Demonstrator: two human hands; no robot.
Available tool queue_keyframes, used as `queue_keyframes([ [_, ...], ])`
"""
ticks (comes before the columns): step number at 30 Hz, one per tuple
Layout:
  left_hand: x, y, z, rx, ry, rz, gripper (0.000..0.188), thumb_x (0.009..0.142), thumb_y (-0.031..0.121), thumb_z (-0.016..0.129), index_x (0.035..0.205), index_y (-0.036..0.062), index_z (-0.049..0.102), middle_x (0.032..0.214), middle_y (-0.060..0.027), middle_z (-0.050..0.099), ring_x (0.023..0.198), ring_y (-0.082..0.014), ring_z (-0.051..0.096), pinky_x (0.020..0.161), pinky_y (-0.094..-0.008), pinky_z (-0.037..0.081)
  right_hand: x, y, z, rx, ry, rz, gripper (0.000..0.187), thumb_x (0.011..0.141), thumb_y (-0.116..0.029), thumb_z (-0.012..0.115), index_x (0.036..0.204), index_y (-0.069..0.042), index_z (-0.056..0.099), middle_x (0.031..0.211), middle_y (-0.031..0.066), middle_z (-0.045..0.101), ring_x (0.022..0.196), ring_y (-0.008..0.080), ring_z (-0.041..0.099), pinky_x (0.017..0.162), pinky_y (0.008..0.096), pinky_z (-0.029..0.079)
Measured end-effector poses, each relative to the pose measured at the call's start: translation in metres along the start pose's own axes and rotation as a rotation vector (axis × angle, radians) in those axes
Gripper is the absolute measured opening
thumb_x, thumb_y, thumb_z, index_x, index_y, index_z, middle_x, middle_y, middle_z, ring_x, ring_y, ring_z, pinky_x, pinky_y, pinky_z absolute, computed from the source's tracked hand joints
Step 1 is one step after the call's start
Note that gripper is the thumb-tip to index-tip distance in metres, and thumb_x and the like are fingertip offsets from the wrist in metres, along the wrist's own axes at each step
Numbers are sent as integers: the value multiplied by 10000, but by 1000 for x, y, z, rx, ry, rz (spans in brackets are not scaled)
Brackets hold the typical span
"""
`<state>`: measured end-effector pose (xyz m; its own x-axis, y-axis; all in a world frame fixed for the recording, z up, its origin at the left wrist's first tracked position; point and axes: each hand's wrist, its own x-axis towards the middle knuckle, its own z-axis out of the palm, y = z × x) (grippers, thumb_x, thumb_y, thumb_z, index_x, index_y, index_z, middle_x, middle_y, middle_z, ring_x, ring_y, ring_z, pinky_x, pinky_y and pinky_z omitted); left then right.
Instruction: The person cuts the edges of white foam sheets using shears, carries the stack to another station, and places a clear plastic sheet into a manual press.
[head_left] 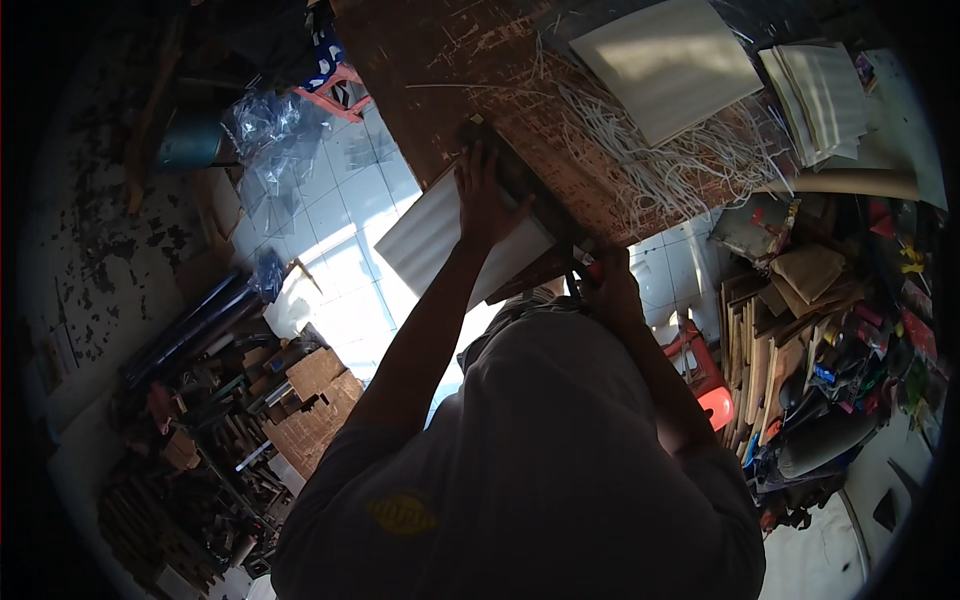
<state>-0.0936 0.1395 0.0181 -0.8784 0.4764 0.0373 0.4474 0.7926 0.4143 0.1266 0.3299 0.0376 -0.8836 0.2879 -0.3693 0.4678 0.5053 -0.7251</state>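
Observation:
A pale sheet (430,240), perhaps foam, lies at the near edge of the brown worktable, partly overhanging it. Across its far side runs a long dark straight bar (545,205). My left hand (485,200) presses down there with fingers spread, fingertips on the bar and palm over the sheet. By the near right end of the bar, my right hand (614,290) is closed around a small red-and-dark tool (596,271). Its kind is mostly hidden by my fingers and shadow.
A tangle of thin white strips (640,165) covers the worktable's (440,50) right part, under a stack of pale sheets (665,70). More sheets (820,105) lie farther right. A red plastic stool (708,385) and cardboard pieces (760,350) stand right; wood scraps (315,410) are piled left.

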Motion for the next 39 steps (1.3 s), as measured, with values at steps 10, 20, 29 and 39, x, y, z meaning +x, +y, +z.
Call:
queue_keyframes([
  [10,1,9,-10,8,-66,-18,1306,598,640,890,1567,32,259,1657,-220,152,1560,-410,93,1261,-599,106,2,-3,-7,-2,50,-124,607,809,-199,797,1320,-52,503,1254,197,516,1118,435,599,905,500,541],
  [20,1,9,-11,16,-66,-19,1310,605,664,877,1569,27,259,1657,-227,157,1566,-404,71,1267,-585,97,7,12,-1,-71,41,-103,590,788,-222,819,1259,-23,524,1219,216,499,1067,439,607,881,507,539],
  [29,-2,2,-10,42,-97,-12,1353,612,719,842,1582,3,227,1673,-248,110,1566,-426,45,1253,-610,101,37,-13,-43,-66,24,33,381,999,-369,636,1089,-4,576,983,233,620,895,432,649,763,501,512],
  [39,-1,2,-14,28,-110,-31,1377,579,709,860,1585,3,239,1675,-228,122,1567,-429,52,1237,-639,120,156,-86,6,-89,-31,-299,390,1080,-364,450,1124,1,579,1006,287,679,961,463,682,804,531,538],
])
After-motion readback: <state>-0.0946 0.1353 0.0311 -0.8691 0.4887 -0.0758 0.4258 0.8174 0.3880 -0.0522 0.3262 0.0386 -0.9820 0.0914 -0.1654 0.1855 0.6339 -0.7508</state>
